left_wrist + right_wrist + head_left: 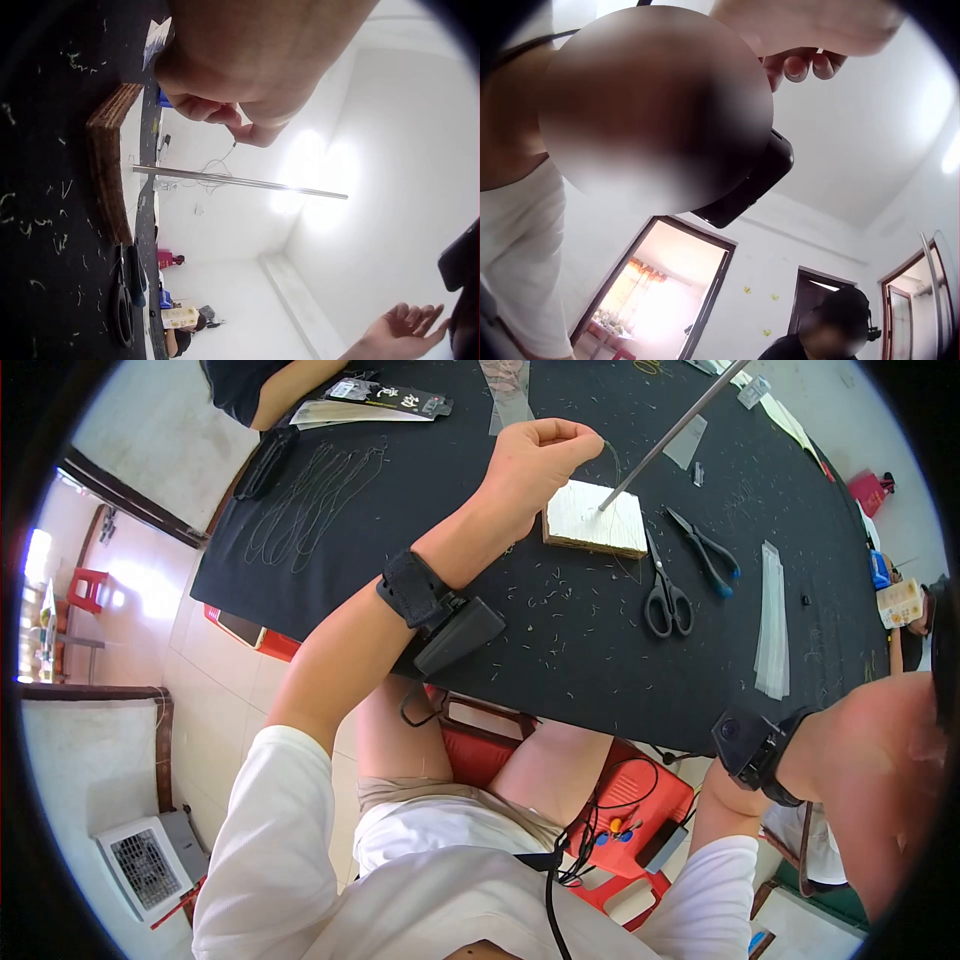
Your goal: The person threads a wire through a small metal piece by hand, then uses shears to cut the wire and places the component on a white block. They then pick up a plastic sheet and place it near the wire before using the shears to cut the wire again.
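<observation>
On the black-covered desk, a metal rod rises from a white-topped block while, with the right hand loose and well apart, the left hand has its grip clamped on a thin strand near the rod, probably best drawn slowly and evenly.

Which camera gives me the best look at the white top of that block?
The head view: it looks down on the block, showing almost all its white top around the metal rod. The left wrist view shows that top steeply slanted, beside the layered brown side. The right wrist view doesn't show it.
</observation>
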A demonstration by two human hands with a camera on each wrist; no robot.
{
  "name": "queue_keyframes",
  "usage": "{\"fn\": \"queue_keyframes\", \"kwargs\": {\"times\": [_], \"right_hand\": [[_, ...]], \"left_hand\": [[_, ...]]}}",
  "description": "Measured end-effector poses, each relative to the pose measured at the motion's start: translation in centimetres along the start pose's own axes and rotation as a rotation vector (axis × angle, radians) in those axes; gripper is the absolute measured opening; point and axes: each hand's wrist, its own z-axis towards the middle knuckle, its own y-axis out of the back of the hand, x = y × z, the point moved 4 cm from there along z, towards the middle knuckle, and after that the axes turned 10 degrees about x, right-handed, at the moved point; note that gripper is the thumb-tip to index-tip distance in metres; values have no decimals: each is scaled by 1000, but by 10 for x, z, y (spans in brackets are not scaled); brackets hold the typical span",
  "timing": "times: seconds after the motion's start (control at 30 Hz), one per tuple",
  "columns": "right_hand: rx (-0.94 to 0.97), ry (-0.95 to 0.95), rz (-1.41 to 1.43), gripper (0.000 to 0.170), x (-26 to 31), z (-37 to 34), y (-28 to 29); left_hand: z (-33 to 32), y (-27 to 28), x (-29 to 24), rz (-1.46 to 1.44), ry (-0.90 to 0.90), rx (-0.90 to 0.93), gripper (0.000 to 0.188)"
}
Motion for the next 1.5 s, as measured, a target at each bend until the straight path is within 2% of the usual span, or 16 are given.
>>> {"fn": "queue_keyframes", "kwargs": {"times": [0.03,0.13,0.23,0.33,0.43,0.73,0.93,1.03,1.07,1.17,1.2,1.3,1.33,1.4,1.47,1.5], "right_hand": [[-5,-4,-2,45,-5,-11,19],[-20,-16,-7,43,-7,-17,26],[-35,-29,-14,42,11,-6,-4],[-47,-32,-21,40,15,-9,0],[-58,-33,-29,39,25,7,-29],[-142,30,-117,34,48,20,-65],[-166,25,-97,32,36,14,-56],[-170,-40,-76,30,23,3,-44],[-158,-81,-67,30,2,-14,-12],[-146,-120,-75,29,-20,-13,0],[-151,-121,-84,28,6,17,-59],[-173,-121,-105,27,9,33,-77],[-307,-54,-11,18,-1,38,-93],[-189,-336,-50,14,-32,22,-107],[49,-579,-40,12,-59,8,-120],[79,-651,18,12,-68,1,-127]], "left_hand": [[0,0,0,3,2,-2,19],[0,0,1,5,5,-5,19],[-1,0,0,15,5,-8,19],[0,0,-1,25,-4,-10,19],[-2,0,0,20,3,-9,19],[0,-1,-2,-14,55,-14,18],[-1,-2,-4,-38,47,-6,20],[-1,-2,-1,-17,0,-1,22],[0,-1,3,-40,-38,7,22],[0,0,1,17,-3,18,22],[0,-1,1,17,-6,23,22],[-1,-1,0,47,15,15,22],[-1,-3,0,55,26,65,21],[-1,-6,0,65,26,120,20],[-1,-13,1,120,54,234,18],[-5,-16,-4,123,78,251,17]]}}
